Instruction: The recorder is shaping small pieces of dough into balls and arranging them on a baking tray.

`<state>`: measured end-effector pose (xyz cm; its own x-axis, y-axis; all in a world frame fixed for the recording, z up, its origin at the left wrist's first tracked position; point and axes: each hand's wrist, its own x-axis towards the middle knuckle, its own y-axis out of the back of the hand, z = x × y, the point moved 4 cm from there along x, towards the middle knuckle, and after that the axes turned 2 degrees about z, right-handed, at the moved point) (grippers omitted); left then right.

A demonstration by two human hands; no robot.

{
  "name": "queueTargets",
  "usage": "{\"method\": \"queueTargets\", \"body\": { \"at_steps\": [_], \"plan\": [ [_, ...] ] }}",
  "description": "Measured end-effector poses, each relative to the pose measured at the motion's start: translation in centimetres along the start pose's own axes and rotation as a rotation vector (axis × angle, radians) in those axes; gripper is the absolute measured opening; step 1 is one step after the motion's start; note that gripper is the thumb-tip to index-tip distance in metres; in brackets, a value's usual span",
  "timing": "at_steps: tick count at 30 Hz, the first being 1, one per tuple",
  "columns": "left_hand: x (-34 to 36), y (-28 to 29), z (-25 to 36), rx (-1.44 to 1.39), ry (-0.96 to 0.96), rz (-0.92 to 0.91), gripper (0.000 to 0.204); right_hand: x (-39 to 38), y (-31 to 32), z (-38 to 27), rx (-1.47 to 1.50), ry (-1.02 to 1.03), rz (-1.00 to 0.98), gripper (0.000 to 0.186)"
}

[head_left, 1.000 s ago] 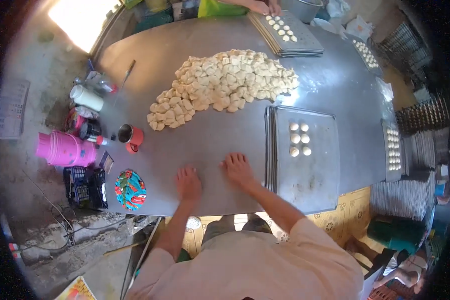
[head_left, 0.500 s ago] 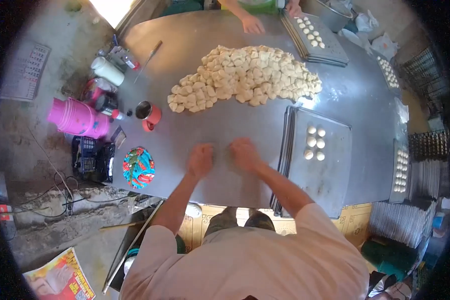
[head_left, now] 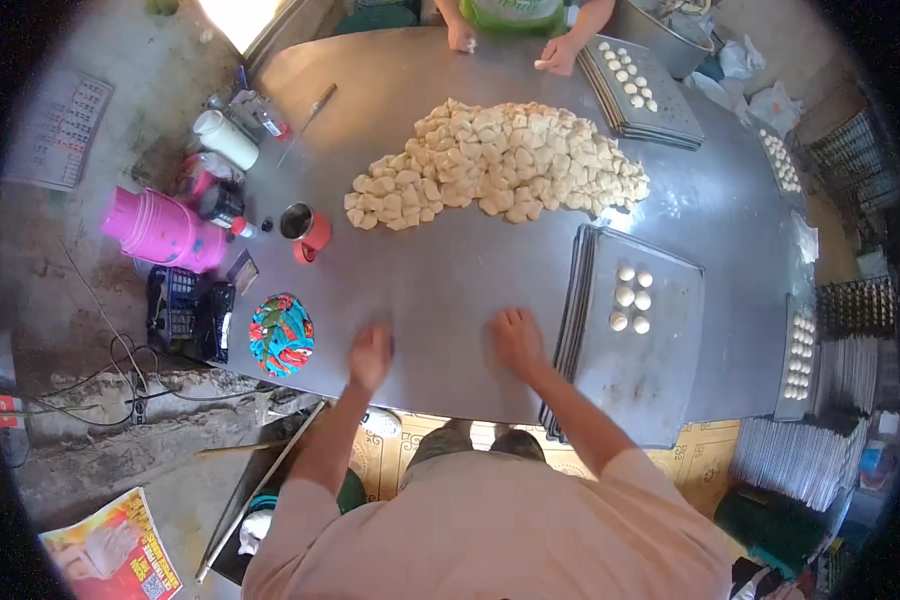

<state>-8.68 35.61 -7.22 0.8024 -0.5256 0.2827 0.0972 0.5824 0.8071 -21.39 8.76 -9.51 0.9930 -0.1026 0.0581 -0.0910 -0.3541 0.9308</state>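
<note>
Both hands are low over the grey metal table (head_left: 440, 290), near its front edge. My left hand (head_left: 372, 355) is curled, palm down and slightly blurred; anything under it is hidden. My right hand (head_left: 518, 342) is curled too, its knuckles up and its palm hidden, just left of the stacked trays. A large heap of cut dough pieces (head_left: 500, 160) lies beyond my hands. On the top tray (head_left: 660, 370) at the right sit several round dough balls (head_left: 625, 296) in two columns.
Across the table, a co-worker's hands (head_left: 558, 55) handle small dough pieces beside a tray of balls (head_left: 660, 122). To the left are a red mug (head_left: 307, 235), a knife (head_left: 310, 120), a pink jug (head_left: 165, 230) and a colourful round cloth (head_left: 281, 335). More filled trays (head_left: 798, 355) line the right edge.
My hands have moved apart and nearer to me, the left one leftward and the right one rightward. The co-worker's hands have shifted, and both now show over the far edge.
</note>
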Motion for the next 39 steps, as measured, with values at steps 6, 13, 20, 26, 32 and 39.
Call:
{"method": "queueTargets", "body": {
  "at_steps": [6,13,20,26,32,39],
  "plan": [
    [-0.5,-1.3,4.9,0.085,-0.271,-0.023,0.007,0.8,1.8,-2.9,0.073,0.169,0.327,0.016],
    [-1.9,1.4,-0.2,-0.317,0.165,0.049,0.013,-0.8,2.7,-2.2,-0.008,-0.081,0.125,0.021],
    [-0.5,-0.9,5.3,0.113,-0.071,-0.211,0.031,0.2,1.0,-7.7,0.078,0.363,0.224,0.026],
    [3.0,3.1,2.1,0.011,-0.148,-0.178,0.035,1.6,0.4,-3.3,0.206,0.057,0.084,0.014],
    [1.2,-2.1,13.9,-0.214,-0.004,-0.241,0.033,-8.9,11.0,0.7,0.494,-0.137,0.393,0.011],
    [6.6,-7.7,37.2,-0.396,-0.476,-0.130,0.032,-18.5,21.7,11.4,0.480,-0.527,0.796,0.030]
  ]
}}
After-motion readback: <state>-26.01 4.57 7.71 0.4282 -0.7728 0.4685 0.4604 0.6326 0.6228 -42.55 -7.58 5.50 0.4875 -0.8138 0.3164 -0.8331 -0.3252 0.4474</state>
